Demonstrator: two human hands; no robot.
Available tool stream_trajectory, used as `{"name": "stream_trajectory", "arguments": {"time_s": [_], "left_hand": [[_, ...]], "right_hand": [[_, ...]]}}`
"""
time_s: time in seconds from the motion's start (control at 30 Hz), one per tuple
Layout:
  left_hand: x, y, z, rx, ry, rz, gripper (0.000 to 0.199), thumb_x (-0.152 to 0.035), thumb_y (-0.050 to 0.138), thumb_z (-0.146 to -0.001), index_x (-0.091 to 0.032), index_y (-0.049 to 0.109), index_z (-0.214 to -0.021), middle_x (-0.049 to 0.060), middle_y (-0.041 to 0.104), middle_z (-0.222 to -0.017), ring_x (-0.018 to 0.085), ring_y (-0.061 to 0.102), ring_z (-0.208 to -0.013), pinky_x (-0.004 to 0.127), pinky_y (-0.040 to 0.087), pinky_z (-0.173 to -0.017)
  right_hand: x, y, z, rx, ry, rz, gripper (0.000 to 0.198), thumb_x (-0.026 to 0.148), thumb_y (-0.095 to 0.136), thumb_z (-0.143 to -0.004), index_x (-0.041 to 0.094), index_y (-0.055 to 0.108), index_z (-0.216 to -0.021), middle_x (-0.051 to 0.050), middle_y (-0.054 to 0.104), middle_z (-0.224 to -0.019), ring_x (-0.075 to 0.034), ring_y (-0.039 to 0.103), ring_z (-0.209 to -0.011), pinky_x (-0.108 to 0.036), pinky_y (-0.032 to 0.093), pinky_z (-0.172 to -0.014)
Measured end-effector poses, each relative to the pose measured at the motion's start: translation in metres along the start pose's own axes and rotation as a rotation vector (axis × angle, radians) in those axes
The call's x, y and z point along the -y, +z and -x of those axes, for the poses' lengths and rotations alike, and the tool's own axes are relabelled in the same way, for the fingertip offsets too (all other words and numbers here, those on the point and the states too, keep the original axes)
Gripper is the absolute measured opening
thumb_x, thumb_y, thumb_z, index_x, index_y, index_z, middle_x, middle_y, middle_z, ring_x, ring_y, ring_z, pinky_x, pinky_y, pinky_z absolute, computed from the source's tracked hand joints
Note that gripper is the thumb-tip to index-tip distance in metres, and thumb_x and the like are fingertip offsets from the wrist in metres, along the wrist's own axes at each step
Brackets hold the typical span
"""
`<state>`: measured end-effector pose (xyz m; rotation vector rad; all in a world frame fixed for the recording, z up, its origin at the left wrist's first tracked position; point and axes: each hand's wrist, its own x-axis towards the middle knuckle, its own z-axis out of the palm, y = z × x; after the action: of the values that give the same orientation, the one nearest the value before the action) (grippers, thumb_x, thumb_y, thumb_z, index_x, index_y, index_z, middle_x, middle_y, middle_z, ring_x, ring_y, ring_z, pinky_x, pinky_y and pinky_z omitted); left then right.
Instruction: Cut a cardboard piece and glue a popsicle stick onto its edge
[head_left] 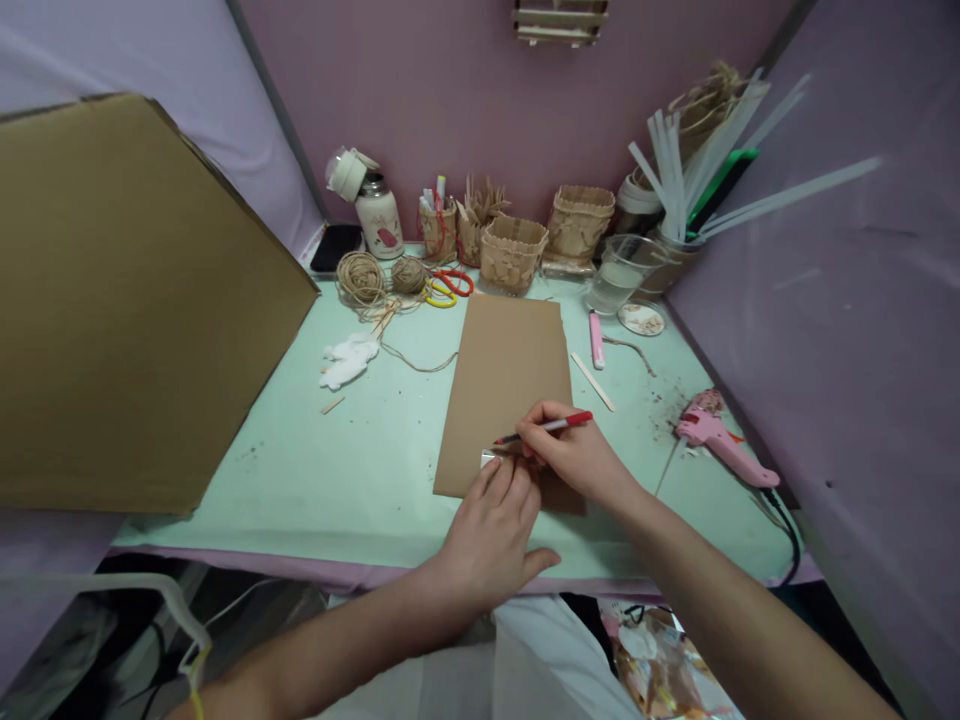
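A rectangular sheet of brown cardboard [510,360] lies on the pale green tabletop in front of me. My left hand [495,520] rests flat near its lower edge, fingers stretched out. Under those fingertips is a flat, shiny, straight-edged strip [489,458], mostly hidden, so its kind cannot be made out. My right hand [566,450] pinches a red-capped pen [556,424] with a pale barrel. The pen's tip points left, at the cardboard just above the strip. Both hands are close together.
A pink glue gun [724,445] lies at the right with its cord. A pink cutter [596,340] and a wooden stick [592,382] lie beside the cardboard. Behind are scissors [450,285], twine [361,278], baskets [514,255] and a plastic cup [619,280]. A large cardboard panel [142,310] stands left.
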<state>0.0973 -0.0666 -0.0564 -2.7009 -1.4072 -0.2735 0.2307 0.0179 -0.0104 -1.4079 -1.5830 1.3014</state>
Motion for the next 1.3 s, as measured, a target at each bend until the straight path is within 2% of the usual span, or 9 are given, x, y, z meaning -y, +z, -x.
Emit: {"name": "stream_trajectory", "arguments": {"time_s": [0.23, 0.63, 0.87, 1.3], "left_hand": [[0.000, 0.000, -0.001, 0.015, -0.017, 0.013, 0.075, -0.069, 0.049, -0.082, -0.007, 0.059, -0.122, 0.018, 0.057, -0.131, 0.032, 0.046, -0.127, 0.043, 0.027, -0.112], [-0.001, 0.002, 0.000, -0.001, -0.020, 0.026, 0.074, -0.069, 0.051, -0.081, -0.007, 0.060, -0.120, 0.018, 0.058, -0.130, 0.031, 0.045, -0.127, 0.042, 0.027, -0.112], [-0.001, -0.001, -0.002, 0.039, -0.017, 0.032, 0.073, -0.068, 0.050, -0.083, -0.006, 0.060, -0.121, 0.018, 0.058, -0.130, 0.032, 0.046, -0.126, 0.043, 0.027, -0.112], [-0.001, 0.002, -0.001, 0.050, -0.012, 0.009, 0.079, -0.067, 0.042, -0.087, -0.004, 0.052, -0.133, 0.020, 0.055, -0.136, 0.031, 0.043, -0.131, 0.043, 0.024, -0.113]], "right_hand": [[-0.008, 0.005, -0.005, 0.091, 0.047, -0.105, 0.019, 0.034, 0.060, -0.081, 0.020, 0.055, -0.068, 0.003, 0.061, -0.056, -0.011, 0.053, -0.049, -0.023, 0.042, -0.049], [-0.008, 0.007, -0.005, 0.102, 0.057, -0.094, 0.018, 0.032, 0.061, -0.082, 0.021, 0.055, -0.069, 0.002, 0.064, -0.059, -0.011, 0.056, -0.051, -0.022, 0.044, -0.052], [-0.004, 0.005, -0.003, 0.105, 0.050, -0.072, 0.017, 0.031, 0.061, -0.081, 0.020, 0.056, -0.068, 0.002, 0.064, -0.060, -0.010, 0.055, -0.050, -0.022, 0.042, -0.051], [-0.017, -0.018, 0.007, 0.063, 0.042, -0.025, 0.019, 0.033, 0.060, -0.081, 0.019, 0.057, -0.069, 0.000, 0.066, -0.060, -0.009, 0.051, -0.046, -0.021, 0.040, -0.047]]}}
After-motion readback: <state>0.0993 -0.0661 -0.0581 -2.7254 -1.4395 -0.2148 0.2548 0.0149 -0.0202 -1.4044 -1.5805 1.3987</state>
